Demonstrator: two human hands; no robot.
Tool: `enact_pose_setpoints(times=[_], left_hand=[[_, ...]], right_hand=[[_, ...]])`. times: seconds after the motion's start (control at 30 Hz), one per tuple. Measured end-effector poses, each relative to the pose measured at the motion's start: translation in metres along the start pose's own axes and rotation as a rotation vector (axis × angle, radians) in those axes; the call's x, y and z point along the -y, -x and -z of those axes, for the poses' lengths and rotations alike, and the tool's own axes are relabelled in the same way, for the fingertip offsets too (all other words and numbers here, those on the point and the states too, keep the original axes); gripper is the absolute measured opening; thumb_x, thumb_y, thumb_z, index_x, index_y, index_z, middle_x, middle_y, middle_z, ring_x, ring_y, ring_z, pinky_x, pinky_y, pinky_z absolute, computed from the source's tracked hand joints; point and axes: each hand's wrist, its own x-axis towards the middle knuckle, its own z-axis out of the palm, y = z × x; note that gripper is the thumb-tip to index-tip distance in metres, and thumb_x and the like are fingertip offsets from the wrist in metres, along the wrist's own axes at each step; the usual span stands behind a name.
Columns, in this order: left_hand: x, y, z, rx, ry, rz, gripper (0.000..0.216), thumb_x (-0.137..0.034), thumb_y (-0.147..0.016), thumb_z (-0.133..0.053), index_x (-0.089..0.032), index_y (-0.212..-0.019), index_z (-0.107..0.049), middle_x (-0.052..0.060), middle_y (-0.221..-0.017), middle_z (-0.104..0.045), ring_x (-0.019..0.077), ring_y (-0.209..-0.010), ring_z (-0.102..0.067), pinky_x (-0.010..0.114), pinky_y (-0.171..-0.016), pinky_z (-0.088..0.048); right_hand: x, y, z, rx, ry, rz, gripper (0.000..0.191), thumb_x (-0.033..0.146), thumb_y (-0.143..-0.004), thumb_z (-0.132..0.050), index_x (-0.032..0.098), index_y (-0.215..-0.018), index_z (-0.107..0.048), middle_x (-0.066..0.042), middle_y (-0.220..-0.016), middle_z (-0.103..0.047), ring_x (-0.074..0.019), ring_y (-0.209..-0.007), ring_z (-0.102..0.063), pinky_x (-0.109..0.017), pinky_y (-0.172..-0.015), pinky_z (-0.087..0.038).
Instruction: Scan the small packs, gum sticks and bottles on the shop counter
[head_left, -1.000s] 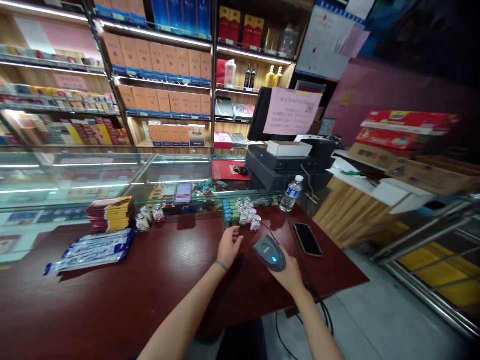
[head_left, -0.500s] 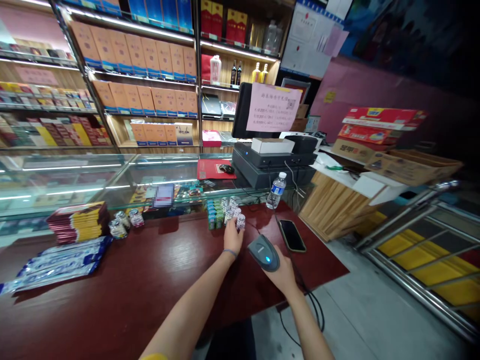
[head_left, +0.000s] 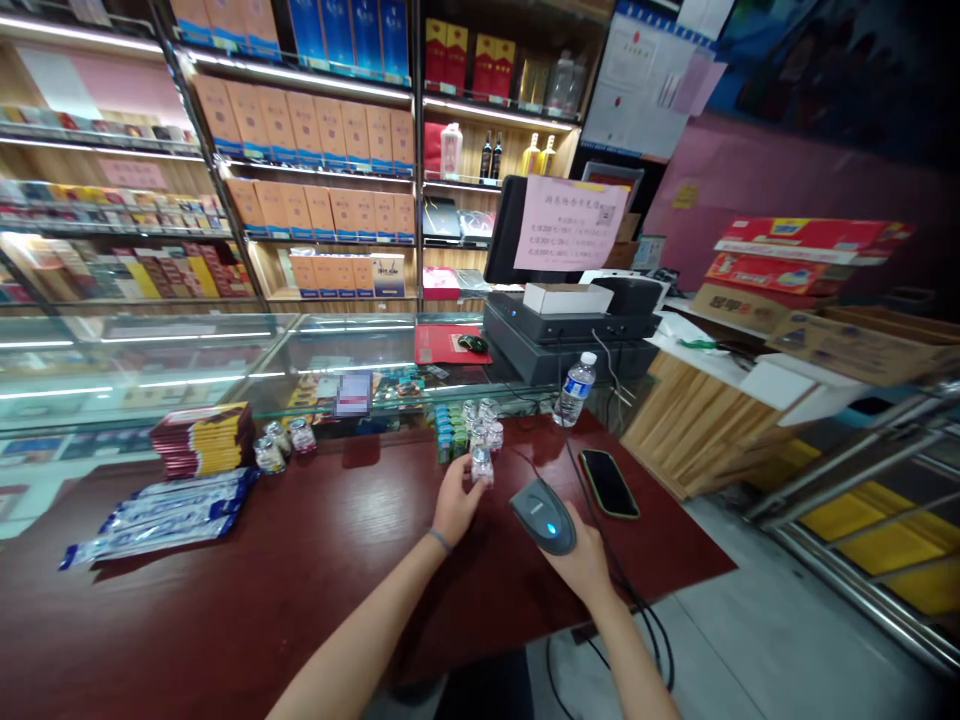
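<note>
My left hand [head_left: 456, 500] pinches a small clear jar [head_left: 482, 465] with pinkish contents, just in front of a group of similar jars [head_left: 491, 432]. Beside that group stand rows of small green and blue packs [head_left: 452, 432]. In my right hand [head_left: 585, 560] is a grey barcode scanner [head_left: 545, 517], its blue light on and its head pointing toward the jar. Farther left, several more jars [head_left: 302, 436] sit beside a stack of maroon and yellow packets [head_left: 202, 440]. Blue and white long packets [head_left: 169, 512] lie in front of the stack.
A water bottle [head_left: 576, 390] and a phone [head_left: 610, 484] are on the dark red table [head_left: 315, 590], right of the jars. The scanner's black cable [head_left: 634, 595] hangs over the edge. Behind are a glass counter [head_left: 262, 385] and a monitor [head_left: 508, 230] bearing a pink notice.
My left hand has drawn one jar out of the group toward me. The scanner stays in my right hand. The whole view has shifted, so the scene sits farther right.
</note>
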Motion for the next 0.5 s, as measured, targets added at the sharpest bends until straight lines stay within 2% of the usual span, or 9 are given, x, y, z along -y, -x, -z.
enact_pose_setpoints(times=[0.13,0.27,0.4,0.5], left_hand=[[-0.017,0.015,0.077,-0.060,0.088,0.062,0.047,-0.039,-0.081,-0.070,-0.019,-0.123,-0.059,0.012,-0.125,-0.065,0.0244,-0.113,-0.063,0.037,-0.099,-0.049],[-0.027,0.025,0.147,-0.119,0.194,0.202,0.058,-0.046,-0.080,-0.070,-0.019,-0.130,-0.057,0.012,-0.132,-0.062,0.0235,-0.114,-0.062,0.034,-0.096,-0.050],[-0.034,0.034,0.207,-0.128,0.366,0.291,0.062,-0.044,-0.077,-0.076,-0.020,-0.130,-0.056,0.012,-0.129,-0.064,0.0217,-0.107,-0.065,0.034,-0.093,-0.052],[-0.035,0.039,0.246,-0.159,0.482,0.319,0.049,-0.038,-0.079,-0.076,-0.020,-0.122,-0.059,0.010,-0.118,-0.068,0.0187,-0.098,-0.067,0.035,-0.089,-0.055]], right_hand=[[0.020,-0.005,-0.017,0.044,-0.054,0.018,0.034,0.028,-0.074,-0.063,0.024,-0.106,-0.058,-0.001,-0.071,-0.073,-0.0228,-0.062,-0.073,-0.026,-0.056,-0.052],[0.050,-0.009,-0.047,0.098,-0.101,0.047,0.036,0.026,-0.074,-0.062,0.024,-0.109,-0.058,-0.001,-0.074,-0.074,-0.0233,-0.064,-0.073,-0.026,-0.057,-0.052],[0.083,-0.009,-0.079,0.154,-0.205,0.113,0.035,0.023,-0.074,-0.059,0.023,-0.109,-0.056,-0.001,-0.074,-0.073,-0.0212,-0.063,-0.072,-0.025,-0.057,-0.050],[0.107,-0.008,-0.099,0.207,-0.259,0.166,0.041,0.021,-0.073,-0.059,0.024,-0.114,-0.055,-0.002,-0.080,-0.074,-0.0220,-0.068,-0.073,-0.027,-0.061,-0.051]])
